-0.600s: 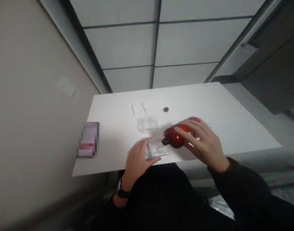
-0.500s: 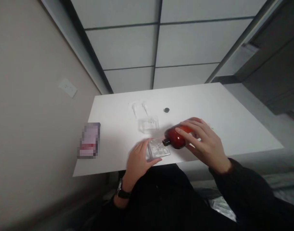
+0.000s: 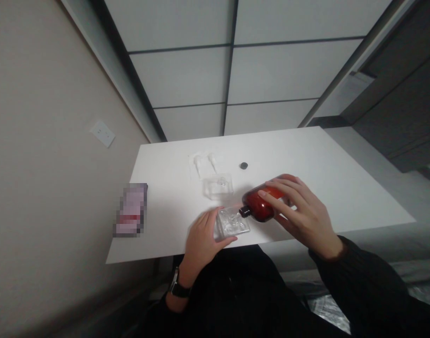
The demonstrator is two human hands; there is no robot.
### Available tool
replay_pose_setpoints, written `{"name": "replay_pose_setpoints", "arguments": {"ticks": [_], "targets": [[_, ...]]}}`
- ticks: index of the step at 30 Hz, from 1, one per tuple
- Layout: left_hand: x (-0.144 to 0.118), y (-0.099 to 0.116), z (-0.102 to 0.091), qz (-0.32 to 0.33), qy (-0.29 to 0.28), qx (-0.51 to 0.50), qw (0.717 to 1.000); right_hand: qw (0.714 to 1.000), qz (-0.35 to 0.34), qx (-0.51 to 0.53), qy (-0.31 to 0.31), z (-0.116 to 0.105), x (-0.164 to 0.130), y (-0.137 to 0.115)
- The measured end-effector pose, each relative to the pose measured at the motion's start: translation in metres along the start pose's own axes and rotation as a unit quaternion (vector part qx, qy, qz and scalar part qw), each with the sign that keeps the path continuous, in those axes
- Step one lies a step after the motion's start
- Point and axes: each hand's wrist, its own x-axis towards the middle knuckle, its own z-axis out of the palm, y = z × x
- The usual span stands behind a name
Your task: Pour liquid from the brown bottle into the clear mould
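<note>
The right hand (image 3: 302, 213) is gripping the dark red plastic bottle (image 3: 262, 205), tipping it lower than a moment ago — its black neck now touching the clear square glass container (image 3: 232, 223) by the white table's (image 3: 341, 183) near edge. The left hand (image 3: 204, 234) is clasping that container, steadying it.

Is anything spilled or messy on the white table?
No spill shows. The red bottle is tipped on its side in the right hand, neck at the clear container the left hand holds. Its small black cap lies apart.
</note>
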Motion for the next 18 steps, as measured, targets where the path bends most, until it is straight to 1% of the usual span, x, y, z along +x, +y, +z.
{"name": "replay_pose_setpoints", "arguments": {"ticks": [5,10,18], "targets": [[-0.0001,-0.0022,0.0023,0.002,0.004,0.009,1.0,1.0,0.009,0.004,0.001,0.0002,-0.0007,0.0014],[-0.0008,-0.0036,0.0027,0.004,0.007,0.01,1.0,1.0,0.001,0.001,0.008,-0.0006,0.0002,0.0028],[-0.0013,-0.0046,0.003,0.002,0.008,0.009,1.0,1.0,0.005,-0.004,0.002,-0.0023,-0.0003,0.0039]]}}
